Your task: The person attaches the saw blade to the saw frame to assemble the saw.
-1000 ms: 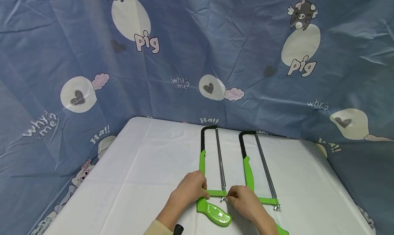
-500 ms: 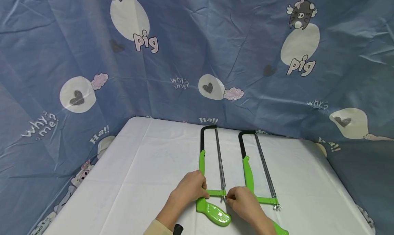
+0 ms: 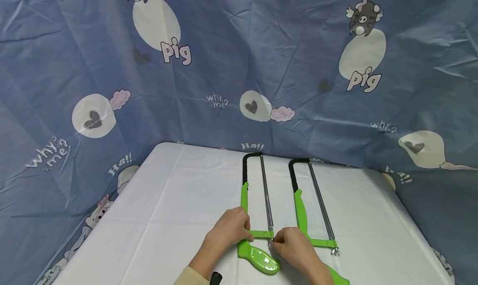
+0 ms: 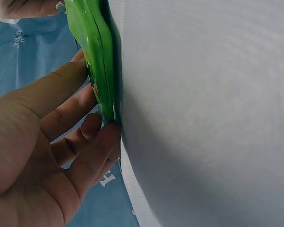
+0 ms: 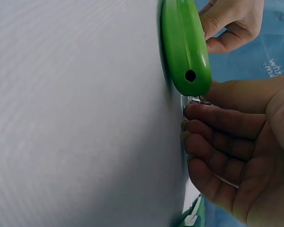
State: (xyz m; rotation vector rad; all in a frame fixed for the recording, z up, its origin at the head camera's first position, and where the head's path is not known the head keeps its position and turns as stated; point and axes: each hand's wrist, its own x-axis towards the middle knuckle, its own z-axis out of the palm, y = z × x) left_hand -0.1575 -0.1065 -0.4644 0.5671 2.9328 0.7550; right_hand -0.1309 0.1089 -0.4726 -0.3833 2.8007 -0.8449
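Note:
Two hacksaws with green handles and black front frames lie side by side on the white table. My left hand holds the left hacksaw at its green frame, thumb on top where the crossbar meets the handle. In the left wrist view, its fingers curl against the edge of the green frame. At the crossbar's end, my right hand pinches the small metal wing nut between thumb and index finger. The right wrist view shows the wing nut mostly hidden behind the handle end, with the other fingers loosely curled.
The second hacksaw lies just right of the first, its handle partly under my right forearm. Its own wing nut shows at the crossbar end. A blue printed cloth hangs behind the white-covered table.
My right thumb and fingertips shift slightly at the wing nut, whose wings turn from spread wide to a narrower angle. My left hand and both hacksaws stay in place.

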